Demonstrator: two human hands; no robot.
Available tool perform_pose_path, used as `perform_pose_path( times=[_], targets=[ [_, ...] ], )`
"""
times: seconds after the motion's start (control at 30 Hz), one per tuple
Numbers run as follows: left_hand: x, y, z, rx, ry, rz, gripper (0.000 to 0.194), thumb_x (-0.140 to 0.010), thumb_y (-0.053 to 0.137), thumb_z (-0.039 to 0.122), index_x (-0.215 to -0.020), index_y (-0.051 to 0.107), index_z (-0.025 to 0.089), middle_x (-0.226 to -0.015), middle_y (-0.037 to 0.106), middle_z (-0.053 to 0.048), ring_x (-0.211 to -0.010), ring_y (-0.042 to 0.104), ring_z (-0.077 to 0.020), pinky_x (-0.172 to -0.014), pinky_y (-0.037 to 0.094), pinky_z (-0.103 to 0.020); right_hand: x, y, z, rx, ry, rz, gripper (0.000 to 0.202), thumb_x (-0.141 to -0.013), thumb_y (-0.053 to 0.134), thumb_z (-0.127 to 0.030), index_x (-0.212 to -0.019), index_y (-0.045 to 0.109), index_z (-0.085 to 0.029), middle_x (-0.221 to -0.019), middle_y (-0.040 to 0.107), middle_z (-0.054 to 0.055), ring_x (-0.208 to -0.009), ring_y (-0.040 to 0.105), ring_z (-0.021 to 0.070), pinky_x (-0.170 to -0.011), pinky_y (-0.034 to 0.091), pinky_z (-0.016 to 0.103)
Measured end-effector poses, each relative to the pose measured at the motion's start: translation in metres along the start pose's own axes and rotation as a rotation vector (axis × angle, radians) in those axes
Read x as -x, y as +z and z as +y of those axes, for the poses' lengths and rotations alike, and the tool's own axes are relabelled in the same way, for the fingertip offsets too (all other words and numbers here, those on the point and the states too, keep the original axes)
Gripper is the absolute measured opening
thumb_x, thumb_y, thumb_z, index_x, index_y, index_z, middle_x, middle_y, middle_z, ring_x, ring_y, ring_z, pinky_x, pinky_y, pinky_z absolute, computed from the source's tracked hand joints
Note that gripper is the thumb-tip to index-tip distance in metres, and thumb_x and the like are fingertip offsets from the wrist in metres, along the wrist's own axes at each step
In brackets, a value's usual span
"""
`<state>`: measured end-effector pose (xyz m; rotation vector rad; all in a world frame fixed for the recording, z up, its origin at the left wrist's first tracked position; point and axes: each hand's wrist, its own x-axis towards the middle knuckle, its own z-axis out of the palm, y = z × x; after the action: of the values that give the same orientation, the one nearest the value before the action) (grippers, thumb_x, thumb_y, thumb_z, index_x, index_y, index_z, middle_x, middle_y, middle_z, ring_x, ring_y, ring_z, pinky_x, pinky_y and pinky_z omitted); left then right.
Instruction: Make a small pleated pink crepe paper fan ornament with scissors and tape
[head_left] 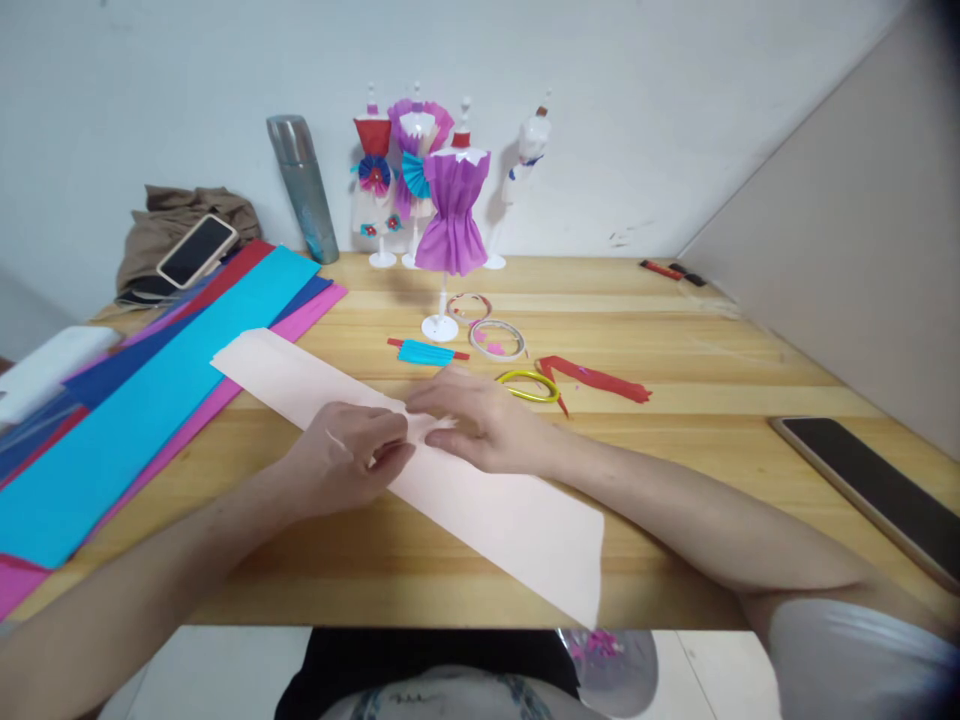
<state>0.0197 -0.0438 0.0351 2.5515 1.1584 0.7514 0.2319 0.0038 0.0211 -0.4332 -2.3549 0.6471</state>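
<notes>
A long strip of pale pink crepe paper lies slantwise across the table in front of me. My left hand is closed in a pinch on the middle of the strip, thumb against curled fingers. Beside it, my right hand lies over the strip's far edge, with thumb and fingers around a small ruffled bit of the paper; its fingertips almost meet my left fingers. Just beyond stands a small white dress form wearing a purple paper dress. A pleated blue paper piece lies near its base.
Layered crepe sheets, a blue one on top, cover the left side. Behind are a phone, a flask and more dress forms. Tape rolls, a yellow ring, red scraps and a large phone lie rightward.
</notes>
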Motion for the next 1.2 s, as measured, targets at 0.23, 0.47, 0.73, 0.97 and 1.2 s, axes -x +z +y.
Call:
perform_pose_path(
  times=[0.23,0.47,0.73,0.97,1.2],
  targets=[
    [-0.010,-0.030,-0.031,0.367,-0.388,-0.062,0.029,-0.077,0.056,0.033,-0.053,0.045,0.020,-0.049,0.043,0.003,-0.047,0.046,-0.0117,-0.044,0.034,-0.023,0.003,0.007,0.016,-0.123,0.276,0.066,0.065,-0.082,0.065,-0.024,-0.142,0.042,-0.021,-0.128,0.061,0.013,-0.107,0.060,0.0232,-0.088,0.051,0.039],
    [-0.006,-0.030,-0.075,-0.196,-0.551,-0.096,0.028,-0.061,0.054,0.018,-0.040,0.035,0.020,-0.040,0.042,0.002,-0.039,0.038,-0.0119,-0.040,0.022,-0.023,0.006,0.017,0.019,0.012,0.229,0.017,0.044,-0.085,0.058,-0.015,-0.129,0.055,-0.016,-0.127,0.063,0.015,-0.114,0.059,0.0257,-0.095,0.048,0.045],
    [-0.008,-0.037,-0.067,0.139,-0.510,-0.057,0.031,-0.069,0.061,0.026,-0.044,0.044,0.020,-0.041,0.048,0.002,-0.037,0.049,-0.0125,-0.036,0.032,-0.021,0.003,0.017,0.016,-0.109,0.284,0.041,0.037,-0.085,0.059,-0.017,-0.122,0.060,-0.019,-0.117,0.066,0.012,-0.100,0.063,0.0217,-0.086,0.053,0.040],
    [-0.013,-0.041,-0.034,0.657,-0.473,0.045,0.028,-0.072,0.073,0.042,-0.058,0.064,0.020,-0.050,0.057,0.000,-0.043,0.054,-0.0122,-0.039,0.046,-0.021,-0.017,0.011,0.012,-0.598,0.430,-0.016,0.069,-0.072,0.069,-0.017,-0.136,0.045,-0.023,-0.111,0.063,0.006,-0.074,0.062,0.0113,-0.063,0.052,0.024],
    [-0.009,-0.024,-0.028,0.511,-0.328,0.079,0.029,-0.081,0.064,0.043,-0.064,0.063,0.019,-0.055,0.055,0.000,-0.049,0.049,-0.0119,-0.045,0.038,-0.024,-0.040,0.019,0.024,-0.819,0.535,0.003,0.045,-0.062,0.071,-0.013,-0.105,0.060,-0.017,-0.076,0.062,-0.004,-0.060,0.055,0.0071,-0.055,0.044,0.019]
  ],
)
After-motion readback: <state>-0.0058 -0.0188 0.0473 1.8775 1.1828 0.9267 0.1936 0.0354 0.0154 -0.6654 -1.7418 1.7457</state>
